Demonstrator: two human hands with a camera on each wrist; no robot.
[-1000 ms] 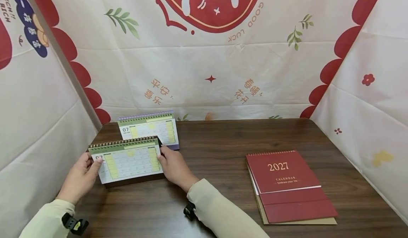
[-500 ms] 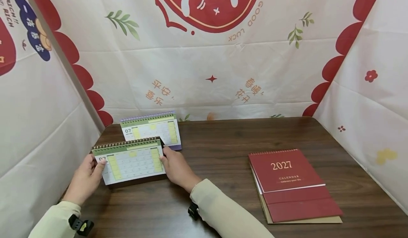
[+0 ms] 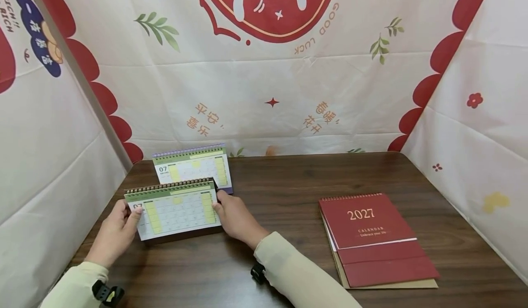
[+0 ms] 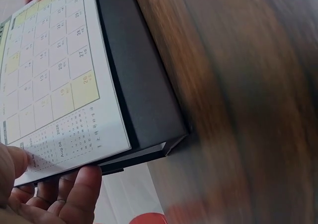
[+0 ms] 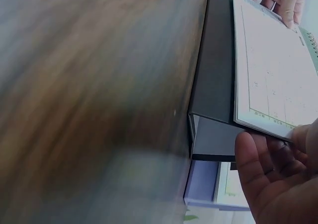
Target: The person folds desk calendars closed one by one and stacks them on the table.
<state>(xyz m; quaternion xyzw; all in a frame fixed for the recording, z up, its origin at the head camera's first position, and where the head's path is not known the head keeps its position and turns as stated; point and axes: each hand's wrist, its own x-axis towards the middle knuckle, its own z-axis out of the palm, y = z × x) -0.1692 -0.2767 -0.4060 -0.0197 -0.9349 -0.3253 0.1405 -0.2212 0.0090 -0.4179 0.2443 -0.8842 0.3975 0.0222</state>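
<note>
A black-based desk calendar (image 3: pixel 177 211) with a green header stands tent-like at the left of the table, its month page facing me. My left hand (image 3: pixel 113 234) grips its left edge, thumb on the page front and fingers behind. At the right edge my right hand (image 3: pixel 239 217) pinches it the same way. Up close in the left wrist view, the left thumb presses the page corner and the black base (image 4: pixel 144 75) shows under the pages. The right wrist view has the right fingers (image 5: pixel 253 164) curled behind the page edge, beside the base's open side.
Behind the held calendar stands a similar desk calendar (image 3: pixel 194 166) with a purple base, partly hidden. A red 2027 calendar (image 3: pixel 375 239) lies at the right of the wooden table (image 3: pixel 280 198). Printed white cloth (image 3: pixel 264 79) encloses the back and sides.
Both hands have shifted the black-based calendar slightly to the right, keeping their grip at its two edges. The other two calendars stay where they were.
</note>
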